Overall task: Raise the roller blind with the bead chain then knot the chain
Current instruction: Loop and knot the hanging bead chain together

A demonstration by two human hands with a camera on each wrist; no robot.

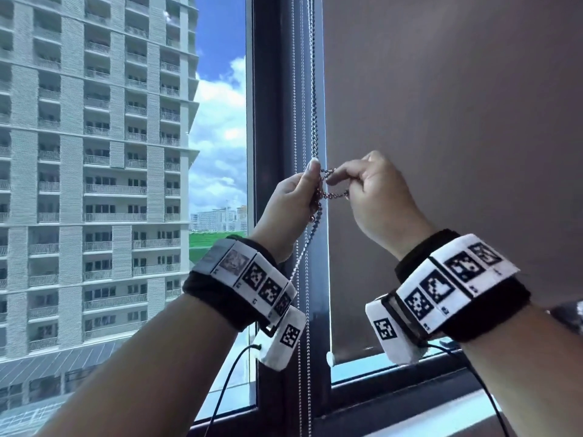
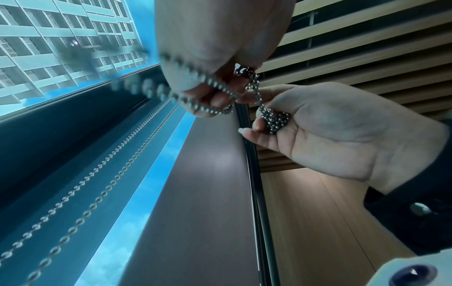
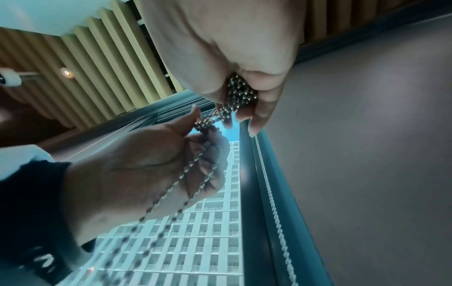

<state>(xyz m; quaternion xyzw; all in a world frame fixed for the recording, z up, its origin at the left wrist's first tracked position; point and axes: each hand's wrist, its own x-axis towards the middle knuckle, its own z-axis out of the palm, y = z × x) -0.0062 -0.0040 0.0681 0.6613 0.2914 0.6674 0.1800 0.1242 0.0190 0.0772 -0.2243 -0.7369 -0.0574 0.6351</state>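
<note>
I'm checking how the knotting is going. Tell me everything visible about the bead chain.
The bead chain is a string of small shiny metal-looking balls. It hangs in two strands down the dark window frame, beside the blind's edge. At chest height the left hand pinches it, the right hand grips a bunched clump, and a short length runs between them. Below, the strands hang loose.

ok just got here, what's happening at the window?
A person is working the bead chain of a roller blind with both hands. The left hand pinches the chain beside the window frame, and its strands run down past that wrist. The right hand holds a bunched length of chain in curled fingers, a short stretch spanning between the hands. It looks like the knotting stage; no finished knot is visible. The blind's bottom edge sits low.
</note>
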